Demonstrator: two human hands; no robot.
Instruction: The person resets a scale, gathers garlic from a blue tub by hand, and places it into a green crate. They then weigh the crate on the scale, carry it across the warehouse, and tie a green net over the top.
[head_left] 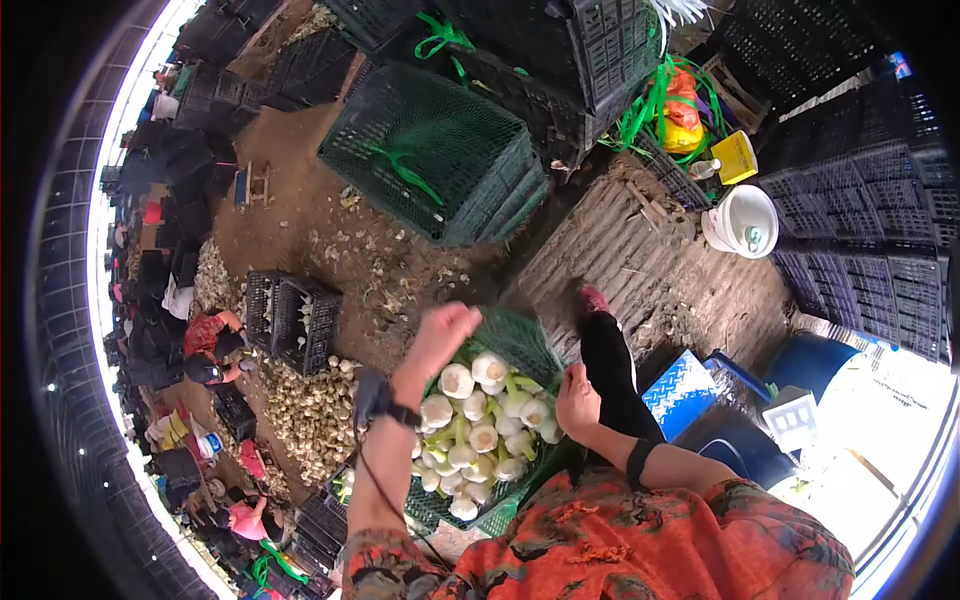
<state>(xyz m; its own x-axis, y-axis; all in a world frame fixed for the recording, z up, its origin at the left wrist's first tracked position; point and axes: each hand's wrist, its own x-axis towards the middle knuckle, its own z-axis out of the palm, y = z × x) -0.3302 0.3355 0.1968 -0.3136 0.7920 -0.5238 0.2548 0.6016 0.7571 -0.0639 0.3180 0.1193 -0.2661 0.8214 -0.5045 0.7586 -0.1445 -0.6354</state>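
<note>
A crate of garlic bulbs with trimmed green stems stands against my body. Green mesh netting lines it and rises along its far side. My left hand is closed at the far left of the netting, its fingers curled around the mesh edge. My right hand is closed on the right edge of the same netting, beside the bulbs. A dark band and a small dark device sit on my left wrist.
Stacked netted crates stand ahead. A garlic pile and black crates lie to the left, near a seated person. Right are a white bucket, purple crates, a blue metal platform and blue drums.
</note>
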